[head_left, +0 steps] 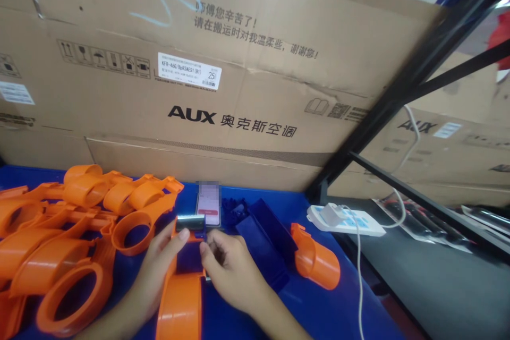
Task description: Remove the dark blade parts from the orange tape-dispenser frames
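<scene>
An orange tape dispenser [180, 305] stands in front of me, its round hub towards me and a toothed metal blade over a dark roller at its far end. My left hand [161, 257] is closed around its left side, the thumb lying by the roller. Fingers curled, my right hand [233, 268] pinches at the right side of the dispenser's head, beside a small blue piece [200, 234]. What lies between those right fingertips is partly hidden. Many orange tape dispensers [51, 260] are heaped to the left, and a single orange dispenser [316, 260] lies to the right.
Beyond my hands, a phone [209, 206] lies on the blue tabletop [338, 313]. Beside it are small dark blue parts [235, 210] and a blue bin [265, 244]. A power strip [346, 220] with white cables sits at the right edge. Large cardboard boxes [247, 90] wall off the back.
</scene>
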### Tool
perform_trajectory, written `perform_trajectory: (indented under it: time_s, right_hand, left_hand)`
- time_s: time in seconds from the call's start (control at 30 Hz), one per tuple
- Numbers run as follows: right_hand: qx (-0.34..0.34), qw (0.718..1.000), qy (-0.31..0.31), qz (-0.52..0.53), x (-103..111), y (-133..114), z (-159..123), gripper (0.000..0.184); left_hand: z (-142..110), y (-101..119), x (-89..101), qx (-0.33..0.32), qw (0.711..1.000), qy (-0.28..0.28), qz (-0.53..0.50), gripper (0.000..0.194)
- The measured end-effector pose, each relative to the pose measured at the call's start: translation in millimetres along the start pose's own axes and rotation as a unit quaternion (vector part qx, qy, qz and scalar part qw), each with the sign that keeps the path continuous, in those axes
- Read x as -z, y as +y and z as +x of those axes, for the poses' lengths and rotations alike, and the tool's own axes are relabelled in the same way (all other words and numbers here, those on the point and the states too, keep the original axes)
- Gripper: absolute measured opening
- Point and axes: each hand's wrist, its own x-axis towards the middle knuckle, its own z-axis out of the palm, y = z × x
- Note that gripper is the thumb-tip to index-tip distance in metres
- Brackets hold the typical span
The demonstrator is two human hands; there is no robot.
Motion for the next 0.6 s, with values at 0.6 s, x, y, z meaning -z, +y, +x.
perform_trajectory:
  time_s: [0.6]
  right_hand:
    - [0.009, 1.0, -0.019, 0.003, 1.3, 1.8, -2.1, 0.033]
  left_hand:
    - [0.2, -0.9, 0.7, 0.007, 0.999, -0.038, -0.014, 0.038]
